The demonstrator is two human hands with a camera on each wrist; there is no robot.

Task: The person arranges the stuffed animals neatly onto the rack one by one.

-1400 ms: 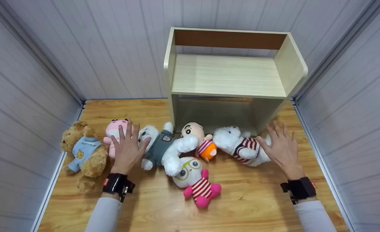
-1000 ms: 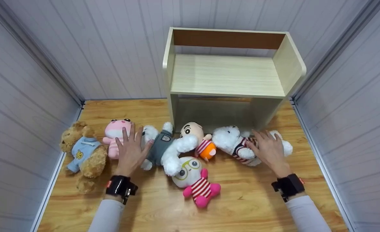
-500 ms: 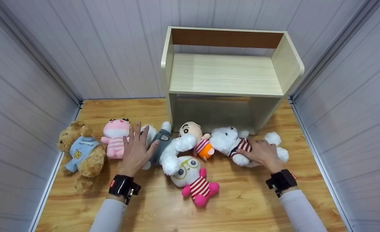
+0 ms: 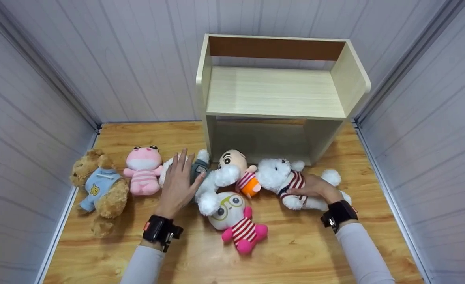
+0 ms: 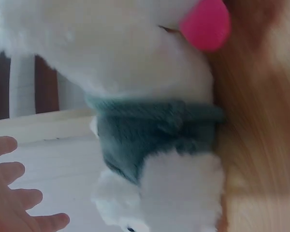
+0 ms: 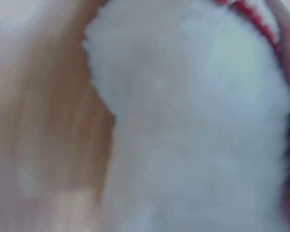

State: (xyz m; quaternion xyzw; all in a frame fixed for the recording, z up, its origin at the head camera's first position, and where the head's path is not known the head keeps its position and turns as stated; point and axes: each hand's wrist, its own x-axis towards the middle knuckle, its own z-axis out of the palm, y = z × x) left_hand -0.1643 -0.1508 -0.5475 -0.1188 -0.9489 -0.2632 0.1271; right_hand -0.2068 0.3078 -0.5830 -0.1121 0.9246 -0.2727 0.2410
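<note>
My left hand (image 4: 178, 185), fingers straight, is over a white plush toy in a grey-green vest (image 4: 198, 169) and hides part of its head and body. In the left wrist view the fingers (image 5: 9, 198) appear apart from the toy's vest (image 5: 135, 133). At the right, my right hand (image 4: 315, 187) grips the body of a white plush dog in a red-striped shirt (image 4: 272, 174). The dog lies on its side, legs toward my wrist. White fur (image 6: 183, 125) fills the right wrist view, with part of the hand at its right edge.
A light wooden two-level shelf (image 4: 276, 90) stands at the back. Nearby on the floor lie a brown teddy bear (image 4: 105, 185), a pink striped frog-like plush (image 4: 143, 171), a plush doll in orange shorts (image 4: 232, 159) and a pink plush with glasses (image 4: 243, 230). Walls stand at both sides.
My right hand has moved left onto the striped dog and its fingers have curled round the body. My left hand has slid right, from beside the pink plush to over the vested toy.
</note>
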